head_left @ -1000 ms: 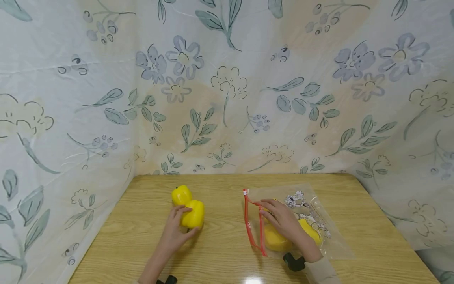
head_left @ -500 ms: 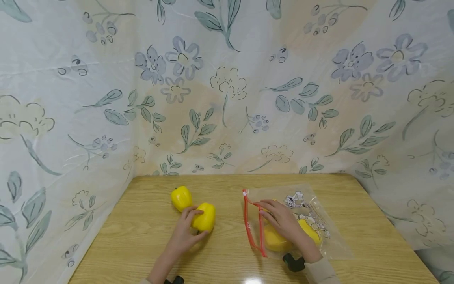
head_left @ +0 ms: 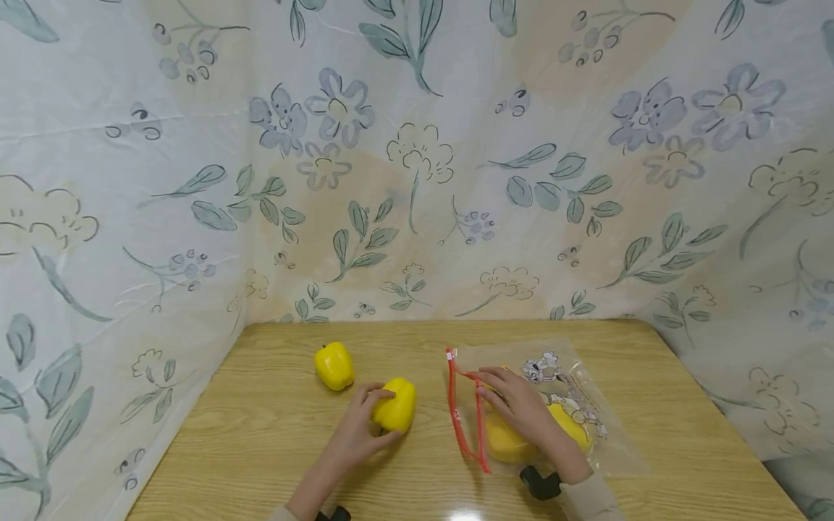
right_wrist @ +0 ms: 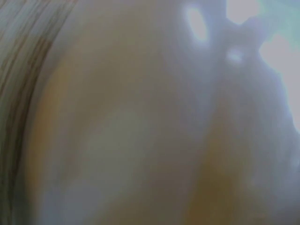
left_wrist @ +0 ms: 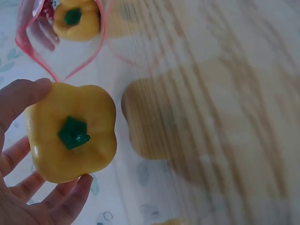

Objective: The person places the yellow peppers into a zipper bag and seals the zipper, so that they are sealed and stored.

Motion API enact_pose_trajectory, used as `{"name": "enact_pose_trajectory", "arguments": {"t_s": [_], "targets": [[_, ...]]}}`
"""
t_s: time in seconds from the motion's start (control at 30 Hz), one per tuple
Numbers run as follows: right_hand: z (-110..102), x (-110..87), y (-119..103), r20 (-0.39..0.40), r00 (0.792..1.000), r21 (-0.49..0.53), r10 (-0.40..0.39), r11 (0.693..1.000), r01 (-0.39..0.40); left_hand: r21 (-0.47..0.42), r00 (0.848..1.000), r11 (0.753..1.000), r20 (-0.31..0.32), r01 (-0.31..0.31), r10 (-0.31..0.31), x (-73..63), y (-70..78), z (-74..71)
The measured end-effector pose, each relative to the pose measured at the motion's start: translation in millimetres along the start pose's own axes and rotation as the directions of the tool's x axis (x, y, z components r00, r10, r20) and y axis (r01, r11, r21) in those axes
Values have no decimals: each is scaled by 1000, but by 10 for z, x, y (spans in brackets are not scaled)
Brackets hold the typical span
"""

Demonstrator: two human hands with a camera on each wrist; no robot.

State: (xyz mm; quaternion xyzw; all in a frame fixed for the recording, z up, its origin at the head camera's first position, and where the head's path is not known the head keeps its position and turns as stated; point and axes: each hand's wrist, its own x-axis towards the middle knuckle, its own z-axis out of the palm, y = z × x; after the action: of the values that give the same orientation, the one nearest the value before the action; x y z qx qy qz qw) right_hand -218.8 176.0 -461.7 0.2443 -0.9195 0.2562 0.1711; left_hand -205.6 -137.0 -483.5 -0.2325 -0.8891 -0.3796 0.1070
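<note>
A yellow bell pepper with a green stem is gripped in my left hand, thumb on one side and fingers on the other. In the left wrist view the pepper's stem end faces the camera. To the right lies a clear zip bag with a red-edged mouth standing apart and yellow peppers inside. My right hand holds the bag near the upper part of its red rim; the exact finger contact is partly hidden. The right wrist view is blurred.
Another yellow bell pepper sits on the wooden table, behind and left of my left hand. A floral cloth hangs along the table's back and sides.
My left hand has moved right and slightly nearer with the pepper, away from the other loose pepper and toward the bag's mouth. My right hand and the bag stay almost still.
</note>
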Motion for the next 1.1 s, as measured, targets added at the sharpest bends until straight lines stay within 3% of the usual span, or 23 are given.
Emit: {"name": "enact_pose_trajectory", "arguments": {"t_s": [0.23,0.53,1.1], "targets": [[3,7,-13,-1,1000,-6,3,1000,-3,-17,999,1000,43,-25,26,55,49,59],[3,25,-21,-2,1000,-6,8,1000,-8,-45,992,999,125,-3,9,132,112,144],[11,78,-39,25,997,-8,69,998,-68,-87,979,996,198,-26,43,323,285,284]]}}
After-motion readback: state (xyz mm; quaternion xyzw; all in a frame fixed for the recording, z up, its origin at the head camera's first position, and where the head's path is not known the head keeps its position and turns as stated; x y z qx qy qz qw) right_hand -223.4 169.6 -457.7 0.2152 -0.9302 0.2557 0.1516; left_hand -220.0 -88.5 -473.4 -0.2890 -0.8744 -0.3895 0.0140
